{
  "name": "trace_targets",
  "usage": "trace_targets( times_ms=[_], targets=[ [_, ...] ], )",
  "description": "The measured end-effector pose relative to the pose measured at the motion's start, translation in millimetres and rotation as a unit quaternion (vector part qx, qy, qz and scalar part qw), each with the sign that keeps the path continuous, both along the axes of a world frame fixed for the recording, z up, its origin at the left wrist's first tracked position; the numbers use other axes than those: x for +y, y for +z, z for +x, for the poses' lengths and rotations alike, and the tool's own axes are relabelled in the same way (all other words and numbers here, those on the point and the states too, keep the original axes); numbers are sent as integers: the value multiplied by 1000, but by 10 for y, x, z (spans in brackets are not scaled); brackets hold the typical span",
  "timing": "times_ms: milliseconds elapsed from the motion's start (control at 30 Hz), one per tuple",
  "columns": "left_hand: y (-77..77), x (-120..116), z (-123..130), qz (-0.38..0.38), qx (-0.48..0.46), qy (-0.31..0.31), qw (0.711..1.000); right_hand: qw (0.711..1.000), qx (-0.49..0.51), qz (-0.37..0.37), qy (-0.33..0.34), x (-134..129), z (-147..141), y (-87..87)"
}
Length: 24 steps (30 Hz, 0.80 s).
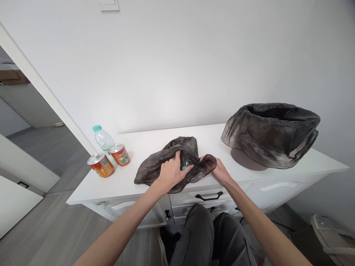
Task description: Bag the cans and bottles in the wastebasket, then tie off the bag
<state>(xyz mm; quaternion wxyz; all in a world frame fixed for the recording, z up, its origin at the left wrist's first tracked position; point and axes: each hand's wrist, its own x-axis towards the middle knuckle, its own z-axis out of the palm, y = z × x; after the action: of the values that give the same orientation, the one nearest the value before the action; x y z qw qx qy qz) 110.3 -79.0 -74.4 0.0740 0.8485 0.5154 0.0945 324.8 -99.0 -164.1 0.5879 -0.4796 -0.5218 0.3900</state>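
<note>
A thin black plastic bag (152, 164) lies crumpled on the white cabinet top. My left hand (172, 170) rests on it with index finger and thumb spread apart. Between them, inside the bag's opening, shows part of a clear bottle with a teal cap (184, 167). My right hand (220, 171) is closed on the gathered edge of the bag at its right side; some of its fingers are hidden behind the plastic.
Two orange cans (103, 166) (119, 155) and a clear bottle with a teal cap (103, 139) stand at the left of the white cabinet top (149, 138). A bin lined with a black bag (266, 136) stands at the right. Behind is a wall.
</note>
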Motion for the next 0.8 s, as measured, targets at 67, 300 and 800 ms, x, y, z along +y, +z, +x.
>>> trace_targets(
  times_ms=[67,300,800],
  targets=[
    [-79,-3,75,19,39,12,999,1000,-10,-2,-3,5,4,-6],
    [-292,63,-78,83,50,7,995,1000,-19,-5,-10,-20,-23,67],
    [569,-39,-1496,204,-292,123,926,1000,-2,19,-2,2,24,-67]
  ],
)
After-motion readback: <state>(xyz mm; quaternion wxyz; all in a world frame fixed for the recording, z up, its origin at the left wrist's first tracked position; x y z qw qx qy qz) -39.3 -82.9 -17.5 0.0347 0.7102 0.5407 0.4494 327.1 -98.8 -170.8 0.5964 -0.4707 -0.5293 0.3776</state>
